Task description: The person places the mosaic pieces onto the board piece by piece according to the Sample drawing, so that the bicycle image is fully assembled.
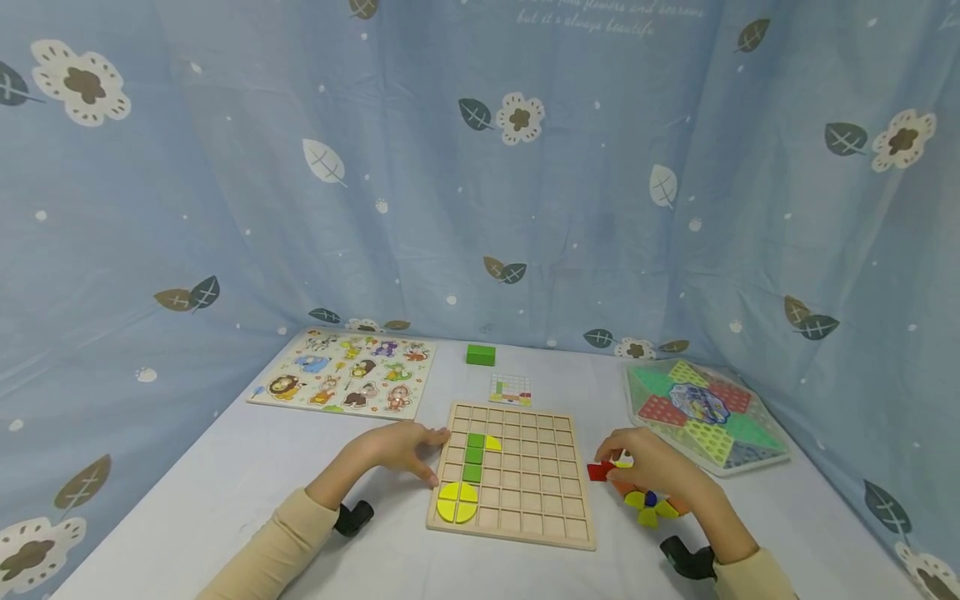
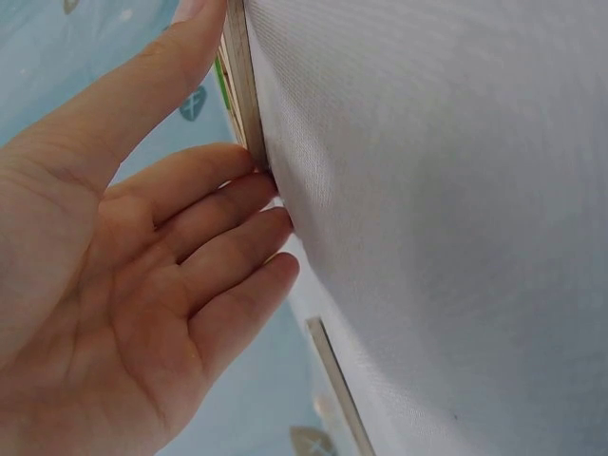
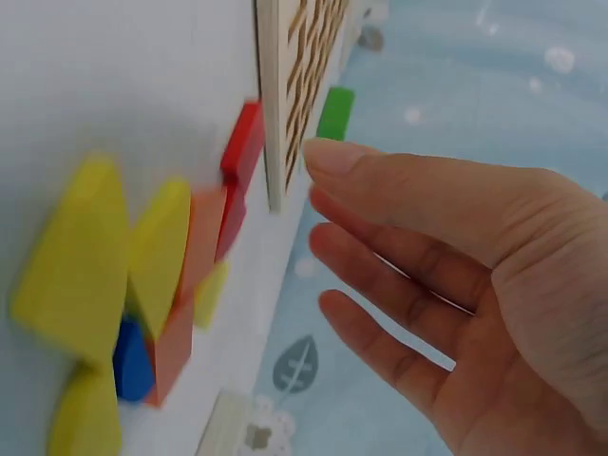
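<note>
A wooden grid board (image 1: pixel 528 500) lies in the middle of the table. It holds green squares (image 1: pixel 474 455), a single yellow quarter-circle (image 1: pixel 492 443) and a yellow circle of quarter pieces (image 1: pixel 457 502). My left hand (image 1: pixel 401 450) is at the board's left edge, fingertips and thumb touching its side (image 2: pixel 249 90). To the right of the board, my right hand (image 1: pixel 648 458) hovers over loose pieces with nothing between thumb and fingers. Beside it in the right wrist view are red pieces (image 3: pixel 244 147), yellow pieces (image 3: pixel 76 261), orange pieces (image 3: pixel 173 351) and a blue piece (image 3: pixel 133 361).
A small pattern card (image 1: pixel 511 389) lies behind the board, with a green block (image 1: pixel 481 356) farther back. An animal puzzle board (image 1: pixel 345 371) occupies the back left. On the right sits a flat case with a coloured star pattern (image 1: pixel 705 412). A blue curtain hangs behind the table.
</note>
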Demonstrator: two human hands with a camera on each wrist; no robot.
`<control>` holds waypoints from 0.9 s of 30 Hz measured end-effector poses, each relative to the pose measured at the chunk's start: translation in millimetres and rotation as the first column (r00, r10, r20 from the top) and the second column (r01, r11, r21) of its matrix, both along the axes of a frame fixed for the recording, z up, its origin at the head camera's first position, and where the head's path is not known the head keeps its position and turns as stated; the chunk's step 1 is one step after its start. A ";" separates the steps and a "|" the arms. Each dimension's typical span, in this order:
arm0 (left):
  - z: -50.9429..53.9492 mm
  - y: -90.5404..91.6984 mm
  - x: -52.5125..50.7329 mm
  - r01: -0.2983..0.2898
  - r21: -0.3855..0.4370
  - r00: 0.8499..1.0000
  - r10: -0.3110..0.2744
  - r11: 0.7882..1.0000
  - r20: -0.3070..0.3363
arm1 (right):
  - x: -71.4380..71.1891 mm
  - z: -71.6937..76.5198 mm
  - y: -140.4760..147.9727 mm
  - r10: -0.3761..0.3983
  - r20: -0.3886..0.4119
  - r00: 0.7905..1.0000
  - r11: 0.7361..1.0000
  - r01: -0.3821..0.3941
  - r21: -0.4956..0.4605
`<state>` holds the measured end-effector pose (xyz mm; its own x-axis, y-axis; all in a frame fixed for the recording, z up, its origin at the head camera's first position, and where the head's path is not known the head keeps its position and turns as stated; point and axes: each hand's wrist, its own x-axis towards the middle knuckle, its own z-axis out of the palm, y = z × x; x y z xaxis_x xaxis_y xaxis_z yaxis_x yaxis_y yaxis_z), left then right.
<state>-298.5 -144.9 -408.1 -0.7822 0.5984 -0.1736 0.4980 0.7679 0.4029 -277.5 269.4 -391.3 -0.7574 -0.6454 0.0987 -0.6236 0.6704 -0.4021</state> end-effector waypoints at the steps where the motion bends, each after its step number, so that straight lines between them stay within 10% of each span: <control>1: 0.4 0.0 0.2 -0.001 0.000 1.000 0.001 1.000 0.001 | -0.5 0.5 2.9 -0.008 0.013 1.000 1.000 0.008 0.004; 12: 1.5 0.3 1.5 0.004 0.010 1.000 -0.004 1.000 0.000 | -2.8 -0.1 20.5 -0.003 0.156 0.988 1.000 0.003 -0.005; 27: 0.4 0.0 0.8 0.001 0.004 1.000 -0.001 1.000 -0.002 | -5.6 -6.1 21.8 -0.012 0.155 0.988 0.999 0.008 0.031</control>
